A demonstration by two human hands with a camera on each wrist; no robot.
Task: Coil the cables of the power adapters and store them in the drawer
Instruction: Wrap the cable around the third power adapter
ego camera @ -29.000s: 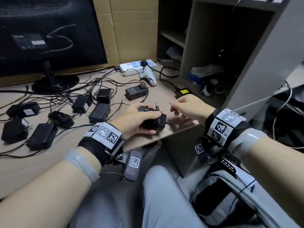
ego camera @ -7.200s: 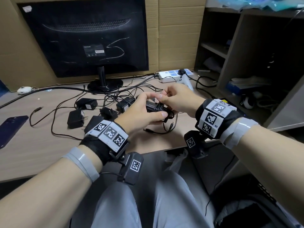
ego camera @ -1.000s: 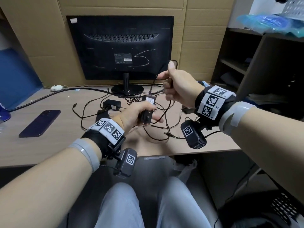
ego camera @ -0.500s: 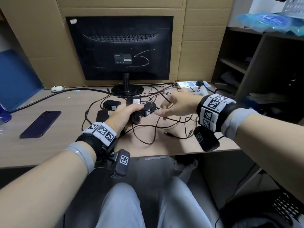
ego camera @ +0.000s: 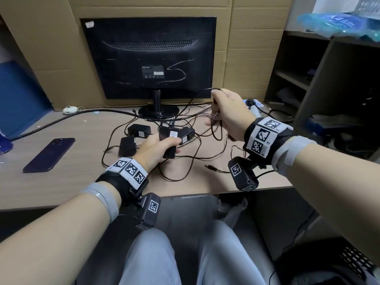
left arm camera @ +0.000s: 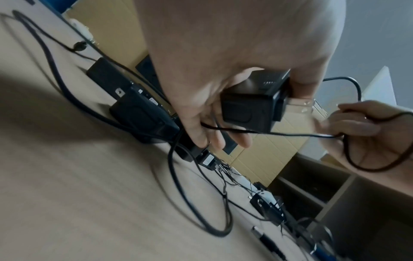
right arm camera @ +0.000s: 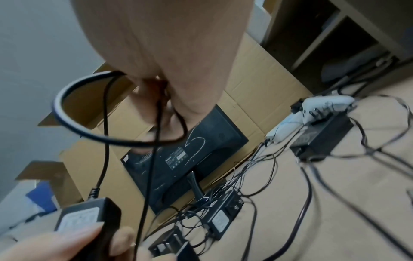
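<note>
My left hand (ego camera: 162, 144) grips a black power adapter (ego camera: 170, 140) just above the desk; the same adapter (left arm camera: 252, 104) fills the palm in the left wrist view. Its thin black cable (ego camera: 197, 95) rises to my right hand (ego camera: 218, 112), which is lifted above the desk and curled round a loop of that cable (right arm camera: 73, 109). The rest of the cable trails down onto the desk (ego camera: 78, 182) in loose bends. Three more black adapters (ego camera: 138, 130) (ego camera: 127, 146) (ego camera: 186, 134) lie tangled by the monitor foot. No drawer is in view.
A monitor (ego camera: 150, 56) stands at the back against cardboard. A dark phone (ego camera: 49, 154) lies at the left. A white power strip (right arm camera: 312, 109) and a larger adapter (right arm camera: 321, 141) sit at the right, beside a dark shelf unit (ego camera: 329, 89). A loose plug end (ego camera: 209, 167) lies near the front edge.
Half a second ago my right hand was down beside the adapter; now it is raised to the right with a cable loop in its fingers. The left hand has barely moved.
</note>
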